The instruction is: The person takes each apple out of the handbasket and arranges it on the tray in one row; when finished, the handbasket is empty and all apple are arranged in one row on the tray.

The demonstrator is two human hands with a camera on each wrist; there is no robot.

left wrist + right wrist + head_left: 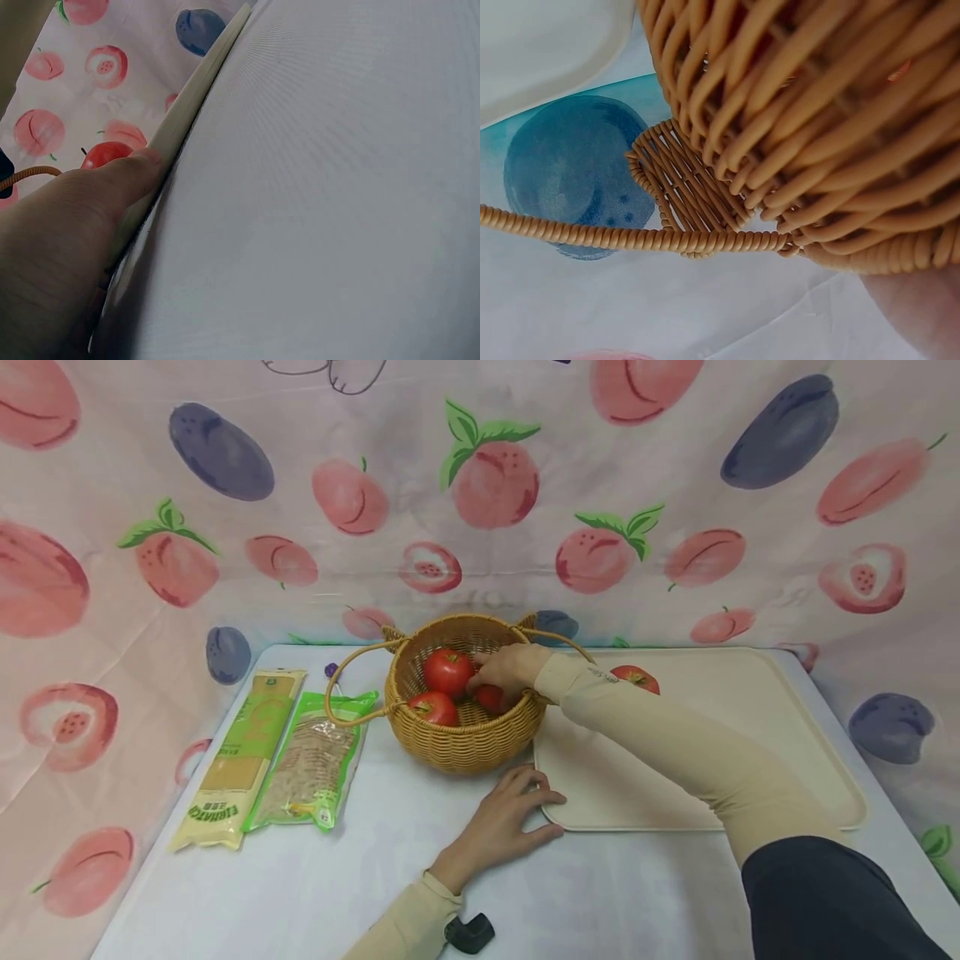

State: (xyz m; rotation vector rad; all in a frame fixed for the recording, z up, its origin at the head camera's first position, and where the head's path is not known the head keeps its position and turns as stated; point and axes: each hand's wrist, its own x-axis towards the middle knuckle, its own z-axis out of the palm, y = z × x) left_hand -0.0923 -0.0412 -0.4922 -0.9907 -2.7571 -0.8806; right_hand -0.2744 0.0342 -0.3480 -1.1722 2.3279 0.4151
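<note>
Head view: the right hand [508, 668] reaches over the rim of the wicker basket [457, 752], with its fingers bent down over a red apple [490, 698]. I cannot tell if they hold it tight, because the hand hides most of it. Two more apples [448, 672] sit close by in the basket. If the grip is loose, the smooth apple could slip and bump them.

The right wrist is near the basket's looped handle [562, 635]. If it snags, the basket might tip and the apples could roll out.

The left hand [506, 818] has its fingers spread by the tray's near left corner, its thumb on the rim. A hard push could slide the tray [787, 735]. One apple [636, 677] sits on it, partly behind the sleeve [645, 727] (round things love to roll), so a brush from that arm might set it going.
</note>
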